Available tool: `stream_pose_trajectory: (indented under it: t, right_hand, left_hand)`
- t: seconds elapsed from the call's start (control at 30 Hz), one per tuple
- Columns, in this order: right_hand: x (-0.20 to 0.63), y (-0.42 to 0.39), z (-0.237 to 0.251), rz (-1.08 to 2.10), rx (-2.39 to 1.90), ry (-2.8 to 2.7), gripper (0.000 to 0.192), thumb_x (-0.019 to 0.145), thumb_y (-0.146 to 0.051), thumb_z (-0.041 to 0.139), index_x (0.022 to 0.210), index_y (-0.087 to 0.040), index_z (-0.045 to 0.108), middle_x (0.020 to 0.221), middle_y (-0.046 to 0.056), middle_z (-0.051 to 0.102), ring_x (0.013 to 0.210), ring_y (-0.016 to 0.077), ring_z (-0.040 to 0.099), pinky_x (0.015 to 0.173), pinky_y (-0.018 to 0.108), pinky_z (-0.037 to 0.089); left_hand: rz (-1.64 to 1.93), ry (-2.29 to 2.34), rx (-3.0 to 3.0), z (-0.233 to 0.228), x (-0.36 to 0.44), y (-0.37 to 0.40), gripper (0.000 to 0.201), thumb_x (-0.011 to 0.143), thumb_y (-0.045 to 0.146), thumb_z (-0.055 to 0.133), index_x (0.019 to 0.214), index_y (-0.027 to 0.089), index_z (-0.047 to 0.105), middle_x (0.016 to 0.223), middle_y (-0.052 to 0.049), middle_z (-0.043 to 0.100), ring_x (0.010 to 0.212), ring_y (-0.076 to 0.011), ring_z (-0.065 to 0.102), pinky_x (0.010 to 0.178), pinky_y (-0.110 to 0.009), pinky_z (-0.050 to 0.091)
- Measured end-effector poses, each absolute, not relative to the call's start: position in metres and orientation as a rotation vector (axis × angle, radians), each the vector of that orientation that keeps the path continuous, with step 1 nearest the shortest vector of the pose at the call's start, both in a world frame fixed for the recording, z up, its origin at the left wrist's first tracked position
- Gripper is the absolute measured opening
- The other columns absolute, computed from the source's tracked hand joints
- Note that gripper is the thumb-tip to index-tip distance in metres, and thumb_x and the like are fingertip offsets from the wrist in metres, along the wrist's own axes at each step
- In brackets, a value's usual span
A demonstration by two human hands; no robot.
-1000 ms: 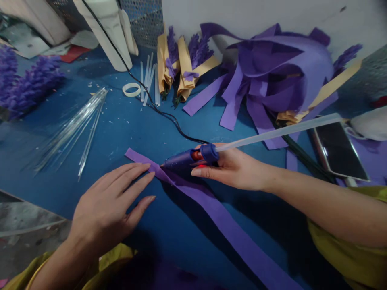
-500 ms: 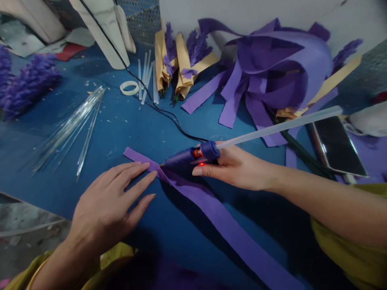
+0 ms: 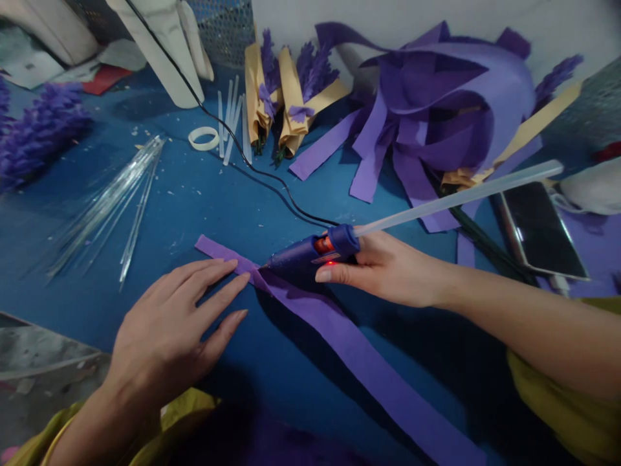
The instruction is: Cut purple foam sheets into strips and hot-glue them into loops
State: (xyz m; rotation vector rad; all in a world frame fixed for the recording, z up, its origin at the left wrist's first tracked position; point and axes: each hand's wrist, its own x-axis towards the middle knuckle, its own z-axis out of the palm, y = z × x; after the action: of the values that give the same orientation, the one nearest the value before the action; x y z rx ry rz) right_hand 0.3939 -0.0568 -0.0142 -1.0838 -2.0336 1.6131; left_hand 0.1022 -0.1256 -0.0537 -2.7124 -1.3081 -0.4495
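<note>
The counter [image 3: 204,194] is covered in blue material, scattered with small white scraps; a pale wall runs along the far side. No legible writing or brand shows. The left hand [image 3: 169,330] lies flat, fingers spread, pressing the purple strip [image 3: 349,349] at its far-left end. The right hand [image 3: 388,268] has its fingers closed around the blue glue gun [image 3: 310,251], nozzle touching the strip near centre.
</note>
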Motion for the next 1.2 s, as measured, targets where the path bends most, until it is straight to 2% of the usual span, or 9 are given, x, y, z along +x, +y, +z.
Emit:
stream_pose_trajectory:
  t: [0.23,0.5,0.8,0.93,1.2]
  right_hand:
    - [0.397,-0.061,-0.012,1.599,-1.124,-2.031,0.02,0.089,-0.038,0.064,0.096,-0.02,0.069,0.088,0.002,0.072,0.085,0.0194,0.065,0.074,0.029,0.052]
    - [0.403,-0.062,-0.007,1.518,-1.196,-2.127,0.023,0.088,-0.041,0.064,0.09,-0.018,0.066,0.081,0.001,0.068,0.078,0.0177,0.062,0.069,0.028,0.05]
    - [0.409,-0.066,-0.006,1.547,-1.214,-2.111,0.024,0.089,-0.041,0.063,0.098,-0.019,0.069,0.082,0.001,0.07,0.078,0.0184,0.064,0.067,0.028,0.049]
    - [0.411,-0.067,-0.006,1.514,-1.224,-2.123,0.026,0.089,-0.042,0.064,0.095,-0.018,0.069,0.082,0.002,0.071,0.079,0.0188,0.064,0.068,0.029,0.05]
    - [0.419,-0.071,-0.007,1.382,-1.323,-2.138,0.028,0.085,-0.047,0.069,0.091,-0.019,0.068,0.071,0.0,0.064,0.067,0.0164,0.059,0.06,0.027,0.045]
  left_hand:
    - [-0.455,-1.305,-2.714,-0.053,0.102,-0.125,0.037,0.093,0.03,0.061,0.129,0.024,0.059,0.124,-0.011,0.068,0.112,-0.0324,0.065,0.09,-0.05,0.056]
    - [-0.435,-1.309,-2.711,-0.05,0.103,-0.127,0.036,0.093,0.026,0.061,0.129,0.024,0.06,0.124,-0.011,0.067,0.113,-0.0314,0.064,0.091,-0.049,0.056]
    - [-0.463,-1.269,-2.695,-0.052,0.103,-0.125,0.036,0.093,0.03,0.061,0.128,0.02,0.062,0.123,-0.011,0.067,0.112,-0.0314,0.064,0.089,-0.048,0.055]
    - [-0.439,-1.284,-2.699,-0.052,0.103,-0.125,0.036,0.093,0.029,0.061,0.128,0.022,0.061,0.124,-0.011,0.067,0.113,-0.0312,0.064,0.09,-0.048,0.055]
    - [-0.428,-1.281,-2.703,-0.053,0.101,-0.125,0.037,0.093,0.029,0.061,0.13,0.022,0.061,0.125,-0.01,0.066,0.114,-0.0308,0.063,0.092,-0.047,0.054]
